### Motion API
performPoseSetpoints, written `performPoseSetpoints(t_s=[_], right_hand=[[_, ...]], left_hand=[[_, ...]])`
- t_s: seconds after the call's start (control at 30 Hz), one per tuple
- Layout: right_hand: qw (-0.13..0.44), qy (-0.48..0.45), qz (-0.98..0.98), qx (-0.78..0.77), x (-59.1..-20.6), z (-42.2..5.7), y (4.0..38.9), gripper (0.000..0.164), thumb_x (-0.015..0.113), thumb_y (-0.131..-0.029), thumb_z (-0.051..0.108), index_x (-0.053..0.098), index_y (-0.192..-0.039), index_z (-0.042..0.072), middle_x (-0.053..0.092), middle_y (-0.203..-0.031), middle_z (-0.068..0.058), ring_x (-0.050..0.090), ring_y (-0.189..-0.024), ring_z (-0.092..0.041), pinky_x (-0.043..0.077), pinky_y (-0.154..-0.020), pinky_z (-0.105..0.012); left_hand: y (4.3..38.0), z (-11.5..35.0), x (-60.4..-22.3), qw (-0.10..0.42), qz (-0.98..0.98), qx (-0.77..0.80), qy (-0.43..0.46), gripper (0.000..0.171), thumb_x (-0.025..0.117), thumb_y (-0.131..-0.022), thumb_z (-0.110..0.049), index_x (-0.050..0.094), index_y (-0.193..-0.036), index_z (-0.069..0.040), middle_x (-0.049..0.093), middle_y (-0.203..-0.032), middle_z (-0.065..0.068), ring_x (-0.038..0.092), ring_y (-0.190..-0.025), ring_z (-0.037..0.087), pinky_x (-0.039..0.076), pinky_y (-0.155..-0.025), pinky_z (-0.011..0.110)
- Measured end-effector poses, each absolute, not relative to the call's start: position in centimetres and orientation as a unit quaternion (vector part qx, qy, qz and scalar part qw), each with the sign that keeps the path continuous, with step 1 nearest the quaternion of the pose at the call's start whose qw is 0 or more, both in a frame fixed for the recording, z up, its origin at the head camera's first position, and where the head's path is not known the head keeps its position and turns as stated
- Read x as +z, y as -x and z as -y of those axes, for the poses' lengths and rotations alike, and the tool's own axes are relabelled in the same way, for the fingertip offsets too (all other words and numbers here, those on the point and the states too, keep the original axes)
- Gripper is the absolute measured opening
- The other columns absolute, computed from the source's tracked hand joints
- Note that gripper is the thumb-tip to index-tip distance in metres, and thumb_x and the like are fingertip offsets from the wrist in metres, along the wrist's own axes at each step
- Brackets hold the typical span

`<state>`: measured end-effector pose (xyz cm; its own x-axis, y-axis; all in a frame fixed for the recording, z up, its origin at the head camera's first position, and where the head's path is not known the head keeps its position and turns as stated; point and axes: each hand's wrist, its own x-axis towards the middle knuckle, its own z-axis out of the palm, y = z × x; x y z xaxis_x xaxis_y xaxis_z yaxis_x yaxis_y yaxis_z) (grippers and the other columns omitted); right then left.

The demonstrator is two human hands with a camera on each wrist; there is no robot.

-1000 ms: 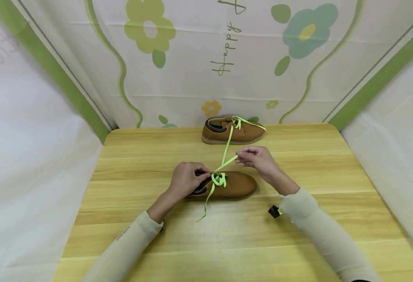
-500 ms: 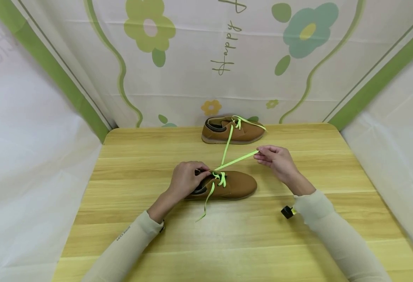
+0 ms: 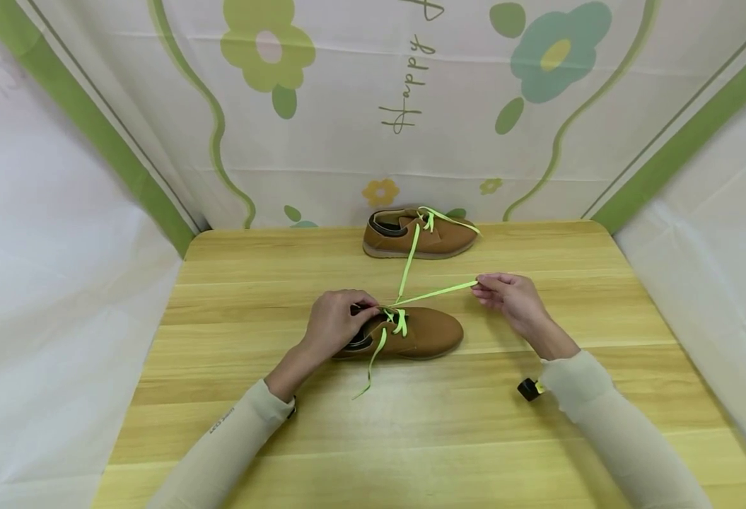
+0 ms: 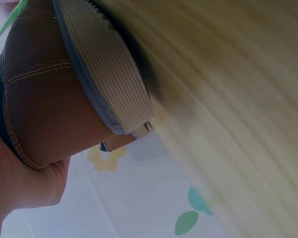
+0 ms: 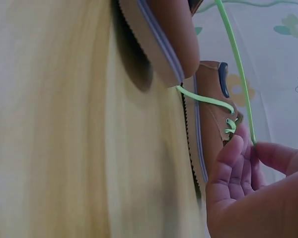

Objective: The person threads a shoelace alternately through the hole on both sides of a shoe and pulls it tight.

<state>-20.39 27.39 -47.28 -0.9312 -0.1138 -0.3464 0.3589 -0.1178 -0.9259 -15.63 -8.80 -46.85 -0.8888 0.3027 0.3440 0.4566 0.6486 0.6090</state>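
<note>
A brown lace-up shoe [image 3: 433, 332] sits on the wooden table, toe pointing right. My left hand [image 3: 333, 326] pinches the edge of its opening beside the eyelets; in the left wrist view that hand [image 4: 27, 183] lies along the shoe's heel [image 4: 44, 109]. Out to the right of the toe, my right hand [image 3: 514, 304] pinches a neon green shoelace [image 3: 439, 292] between thumb and fingertips. The lace runs straight and taut from the eyelets, as the right wrist view shows along the lace [image 5: 237, 59]. Another lace end [image 3: 373, 367] hangs loose over the near side.
Behind stands a second brown shoe [image 3: 452, 239] with green laces, close to the table's back edge. One of its lace ends [image 3: 408, 265] trails toward the near shoe. A flower-printed cloth [image 3: 341, 106] rises behind the wooden table [image 3: 398, 445].
My right hand has moved right, then slightly toward me, drawing the lace out longer. The green loop over the near shoe's eyelets has disappeared. My left hand has stayed in place.
</note>
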Motion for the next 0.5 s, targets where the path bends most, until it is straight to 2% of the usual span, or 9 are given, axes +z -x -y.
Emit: performPoseSetpoints(t_s=[0.33, 0.5], right_hand=[[0.262, -0.102, -0.684, -0.673, -48.9, -27.9, 19.6, 0.027, 0.065, -0.107, 0.019, 0.069, -0.121, -0.004, 0.08, -0.093, -0.003, 0.076, -0.079, -0.009, 0.059, -0.069, -0.022], [0.282, -0.081, -0.717, -0.632, -49.5, -27.7, 19.4, 0.031, 0.065, -0.107, 0.022, 0.069, -0.12, -0.006, 0.079, -0.088, 0.0, 0.073, -0.073, -0.007, 0.057, -0.062, -0.021]], left_hand=[[15.4, 8.9, -46.7, 0.109, 0.9, -0.365, 0.213, 0.005, 0.087, -0.089, -0.014, 0.085, -0.093, -0.016, 0.081, -0.091, -0.003, 0.077, -0.085, 0.016, 0.059, -0.072, 0.039], [15.4, 8.8, -46.6, 0.105, 0.903, -0.357, 0.214, 0.005, 0.087, -0.089, -0.015, 0.085, -0.093, -0.018, 0.081, -0.092, -0.004, 0.077, -0.085, 0.015, 0.058, -0.069, 0.038]])
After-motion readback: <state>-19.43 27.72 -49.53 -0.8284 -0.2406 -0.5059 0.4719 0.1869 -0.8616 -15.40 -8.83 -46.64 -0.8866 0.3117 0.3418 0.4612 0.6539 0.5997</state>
